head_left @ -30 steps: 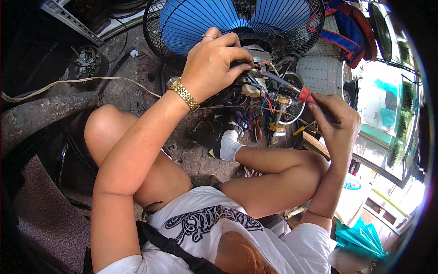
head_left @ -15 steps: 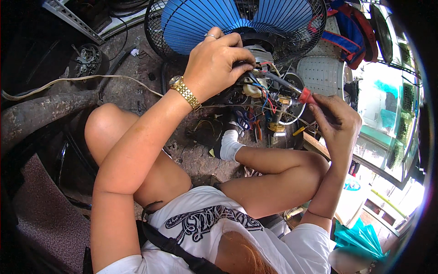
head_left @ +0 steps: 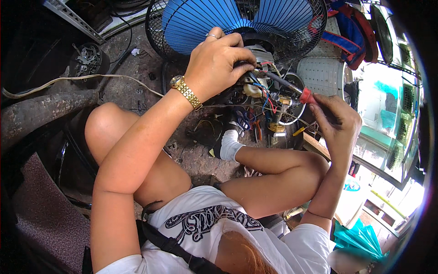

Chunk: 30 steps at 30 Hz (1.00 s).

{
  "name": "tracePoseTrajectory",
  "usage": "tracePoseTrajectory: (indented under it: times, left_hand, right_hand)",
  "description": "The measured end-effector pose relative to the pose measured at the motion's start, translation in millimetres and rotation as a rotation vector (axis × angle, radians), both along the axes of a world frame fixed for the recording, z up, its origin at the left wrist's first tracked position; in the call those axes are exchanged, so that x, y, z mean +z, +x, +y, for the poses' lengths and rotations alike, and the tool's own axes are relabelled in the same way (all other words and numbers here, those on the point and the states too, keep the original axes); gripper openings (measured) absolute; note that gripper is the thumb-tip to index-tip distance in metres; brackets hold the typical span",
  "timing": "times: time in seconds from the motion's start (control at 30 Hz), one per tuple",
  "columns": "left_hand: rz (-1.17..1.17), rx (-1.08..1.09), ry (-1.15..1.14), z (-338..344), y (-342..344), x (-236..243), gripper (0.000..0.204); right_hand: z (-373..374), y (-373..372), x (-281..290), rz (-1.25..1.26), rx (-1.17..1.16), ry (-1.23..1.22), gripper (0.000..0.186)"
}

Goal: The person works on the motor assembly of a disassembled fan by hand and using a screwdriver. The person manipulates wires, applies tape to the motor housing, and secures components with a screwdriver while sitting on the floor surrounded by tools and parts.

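My left hand, with a watch on the wrist, is closed at the exposed fan motor; what its fingertips pinch is hidden. Above it stands the fan's black wire cage with blue blades. My right hand grips a red-handled screwdriver, whose metal shaft angles up-left into the motor assembly. A cream-coloured housing and loose red, blue and black wires hang below the motor, near my left fingertips. Under them lies a yellow-and-black power drill.
Orange-handled pliers lie by my socked foot. Around me are a metal pipe, a pale cable, a bucket of metal parts, a dotted pale bin, blue-red straps and a glass cabinet on the right.
Very little differs. My left hand has shifted a few pixels to the right, while my right hand stays on the screwdriver in nearly the same position.
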<state>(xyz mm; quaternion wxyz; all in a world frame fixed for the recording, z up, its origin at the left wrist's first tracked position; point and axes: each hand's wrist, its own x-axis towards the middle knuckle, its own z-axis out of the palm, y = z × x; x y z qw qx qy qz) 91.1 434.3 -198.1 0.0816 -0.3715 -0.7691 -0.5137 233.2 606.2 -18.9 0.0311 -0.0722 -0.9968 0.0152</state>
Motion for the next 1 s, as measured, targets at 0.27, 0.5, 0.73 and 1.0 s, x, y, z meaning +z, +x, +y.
tracePoseTrajectory:
  times: [0.27,0.5,0.73,1.0]
  left_hand:
    - [0.010,0.013,-0.005,1.3,1.1,-0.1,0.010]
    - [0.005,0.015,0.003,1.3,1.1,0.6,0.010]
    - [0.010,0.018,-0.015,1.6,1.4,0.0,0.009]
    - [0.010,0.023,-0.013,2.4,2.1,0.4,0.009]
  right_hand:
    - [2.8,0.8,-1.9,0.013,0.000,-0.001,0.018]
    - [2.3,0.5,-1.4,0.017,0.011,-0.012,0.018]
    - [2.1,0.7,-1.2,0.009,0.002,-0.002,0.019]
    - [2.6,0.9,-2.3,0.029,0.009,-0.026,0.018]
